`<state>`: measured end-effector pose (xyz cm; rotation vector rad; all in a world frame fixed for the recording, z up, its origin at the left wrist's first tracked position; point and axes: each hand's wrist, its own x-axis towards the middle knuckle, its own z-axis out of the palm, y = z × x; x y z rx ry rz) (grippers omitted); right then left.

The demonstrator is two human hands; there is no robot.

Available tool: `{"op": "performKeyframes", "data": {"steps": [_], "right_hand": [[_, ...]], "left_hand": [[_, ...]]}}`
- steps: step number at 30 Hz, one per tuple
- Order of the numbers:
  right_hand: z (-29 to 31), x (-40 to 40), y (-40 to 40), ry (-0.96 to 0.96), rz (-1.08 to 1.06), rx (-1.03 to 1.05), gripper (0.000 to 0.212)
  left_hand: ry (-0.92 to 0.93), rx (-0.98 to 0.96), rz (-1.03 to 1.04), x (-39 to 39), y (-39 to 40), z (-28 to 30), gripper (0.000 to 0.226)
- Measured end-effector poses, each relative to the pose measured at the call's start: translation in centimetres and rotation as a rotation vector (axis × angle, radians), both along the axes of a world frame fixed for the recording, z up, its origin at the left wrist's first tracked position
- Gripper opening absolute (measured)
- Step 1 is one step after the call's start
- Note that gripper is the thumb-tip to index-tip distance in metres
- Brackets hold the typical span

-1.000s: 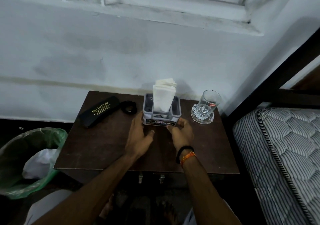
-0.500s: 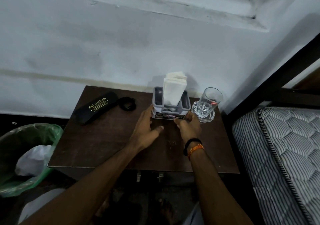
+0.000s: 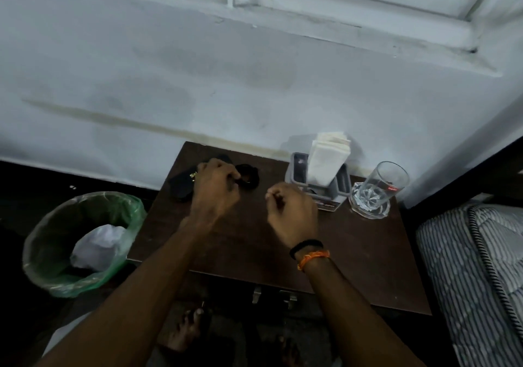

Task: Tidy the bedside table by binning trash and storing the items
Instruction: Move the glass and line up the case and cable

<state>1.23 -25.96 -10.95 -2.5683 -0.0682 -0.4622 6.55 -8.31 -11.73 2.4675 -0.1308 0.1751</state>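
On the dark wooden bedside table (image 3: 254, 242) my left hand (image 3: 216, 189) rests over a black glasses case (image 3: 179, 187) at the back left. Its bent fingertips pinch the left edge of a small black ring (image 3: 250, 178) lying beside the case. My right hand (image 3: 293, 215) hovers mid-table with fingers loosely curled and nothing in them, just in front of the grey napkin holder (image 3: 297, 168), which is filled with white napkins (image 3: 325, 157). A clear drinking glass (image 3: 379, 185) stands on a glass dish (image 3: 368, 212) at the back right.
A green-lined bin (image 3: 53, 225) with crumpled white trash (image 3: 96, 242) stands on the floor left of the table. A striped mattress (image 3: 475, 267) lies at the right. The wall runs behind the table. Metal drawer handles (image 3: 271, 296) sit under the front edge.
Both hands have left the napkin holder, which now stands further back and right. My left hand moved left onto the glasses case and the ring. My right hand drew back and curled.
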Motion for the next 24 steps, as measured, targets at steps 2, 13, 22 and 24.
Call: {"op": "performKeyframes", "data": {"steps": [2,13,22,24], "right_hand": [[-0.7,0.6,1.2,0.059,0.077,-0.080,0.013],[-2.9,6.1,6.3,0.215,0.087,-0.210,0.043],[-4.3,7.7,8.0,0.280,0.039,-0.254,0.040],[-4.5,7.6,7.8,0.297,0.012,-0.272,0.040]], "left_hand": [[0.006,0.063,0.074,0.1,2.2,0.0,0.032],[0.092,0.214,0.123,1.0,7.6,-0.4,0.066],[0.102,0.243,0.088,1.8,10.1,-0.8,0.070],[0.093,0.235,0.087,2.0,10.2,-1.0,0.070]]}}
